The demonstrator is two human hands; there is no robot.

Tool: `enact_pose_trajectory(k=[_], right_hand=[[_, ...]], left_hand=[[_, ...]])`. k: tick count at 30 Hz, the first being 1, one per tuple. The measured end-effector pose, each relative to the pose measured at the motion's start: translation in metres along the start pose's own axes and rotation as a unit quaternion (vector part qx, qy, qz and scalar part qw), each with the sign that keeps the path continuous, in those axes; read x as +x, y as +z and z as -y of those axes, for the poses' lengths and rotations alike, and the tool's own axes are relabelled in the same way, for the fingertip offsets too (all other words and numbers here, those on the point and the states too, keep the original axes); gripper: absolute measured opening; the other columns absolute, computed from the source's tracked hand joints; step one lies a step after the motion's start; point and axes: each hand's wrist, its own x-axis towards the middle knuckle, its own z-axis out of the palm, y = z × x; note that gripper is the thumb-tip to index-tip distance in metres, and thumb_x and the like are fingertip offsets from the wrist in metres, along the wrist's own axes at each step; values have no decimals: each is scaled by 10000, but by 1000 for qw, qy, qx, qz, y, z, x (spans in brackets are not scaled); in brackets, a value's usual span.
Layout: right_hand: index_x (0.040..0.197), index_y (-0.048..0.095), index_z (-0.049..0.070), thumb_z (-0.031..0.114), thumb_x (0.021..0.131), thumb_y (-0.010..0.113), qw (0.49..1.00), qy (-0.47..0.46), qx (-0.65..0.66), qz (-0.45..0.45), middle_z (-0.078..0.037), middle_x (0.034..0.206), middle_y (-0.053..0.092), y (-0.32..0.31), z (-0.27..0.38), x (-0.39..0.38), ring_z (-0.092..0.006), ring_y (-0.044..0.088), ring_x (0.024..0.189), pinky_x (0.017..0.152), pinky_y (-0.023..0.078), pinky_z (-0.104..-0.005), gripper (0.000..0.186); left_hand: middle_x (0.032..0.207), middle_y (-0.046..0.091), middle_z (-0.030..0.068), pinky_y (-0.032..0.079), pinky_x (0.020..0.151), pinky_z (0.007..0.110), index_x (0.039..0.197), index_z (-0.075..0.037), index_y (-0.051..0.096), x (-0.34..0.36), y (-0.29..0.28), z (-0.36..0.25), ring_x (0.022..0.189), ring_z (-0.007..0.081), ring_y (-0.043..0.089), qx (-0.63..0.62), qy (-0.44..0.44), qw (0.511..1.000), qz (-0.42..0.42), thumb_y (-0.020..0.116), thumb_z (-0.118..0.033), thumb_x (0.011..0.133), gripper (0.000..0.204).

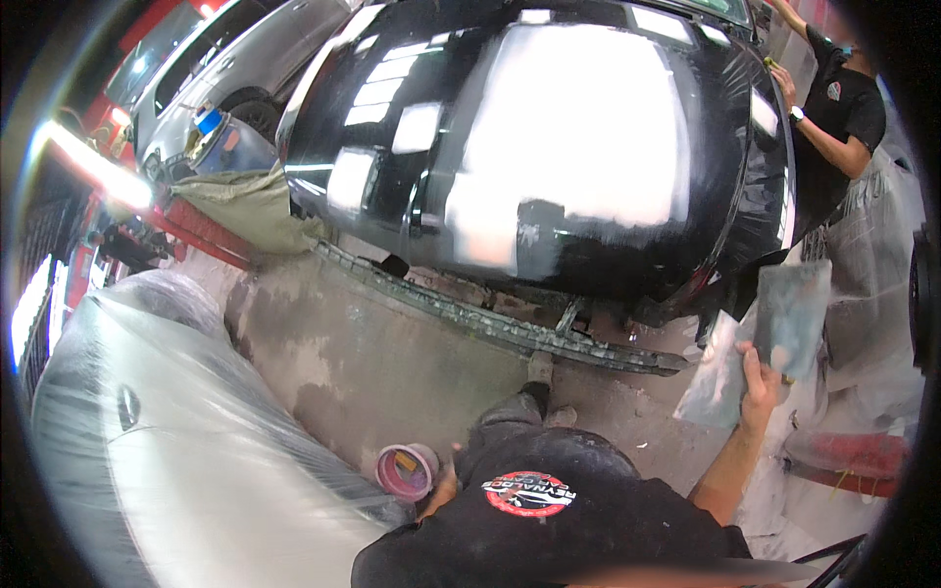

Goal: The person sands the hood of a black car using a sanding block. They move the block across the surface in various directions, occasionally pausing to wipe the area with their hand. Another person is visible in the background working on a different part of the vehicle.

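- Bucket [427, 451], pink, just beside my left hand [446, 487]; a tan block [403, 461] inside, any liquid unclear.
- My left hand is partly hidden; I cannot tell whether it grips.
- Black car hood [402, 211] ahead, between my hands.
- Pale sheet [714, 377] and darker sheet [794, 309], pinched in my right hand [760, 387]; seemingly a handling step, the next move calling for steady fingers.

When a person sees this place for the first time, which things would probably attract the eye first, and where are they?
Probably the black car hood with its large, bright white patch, filling the upper middle. Next, at the right, the right hand holding flat greyish sheets. Then the pale, plastic-covered shape at the lower left, with a pink bucket beside the left hand.
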Motion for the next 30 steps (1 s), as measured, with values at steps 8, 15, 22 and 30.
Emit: enact_pose_trajectory(k=[8,15,22,30], right_hand=[[970,755,3,207,943,680,996,-55,8,72,-37,988,724,24,24,-3,-131,614,955,917,431,-290,220],[976,746,10,175,938,691,998,-36,20,46,-55,988,722,28,43,-20,-148,630,968,947,438,-310,179],[972,749,13,221,958,666,998,-34,7,55,-35,1021,706,18,29,-8,-138,597,990,969,398,-311,224],[984,741,7,197,959,657,991,-84,-13,107,-48,1016,711,26,38,5,-141,602,994,963,406,-316,209]], left_hand=[[1511,418,219,297,1157,417,1441,41,422,-203,133,-353,1398,335,410,185,773,605,47,343,-386,1051,583],[1514,371,279,214,1185,505,1447,87,385,-205,303,-402,1437,391,319,422,845,281,-169,425,-477,1007,717],[1491,406,259,213,1188,510,1433,85,405,-142,258,-321,1428,379,337,351,871,299,-168,448,-466,978,716],[1584,217,277,139,1201,560,1503,86,257,-82,243,-246,1487,426,177,336,855,363,-158,443,-496,992,796]])
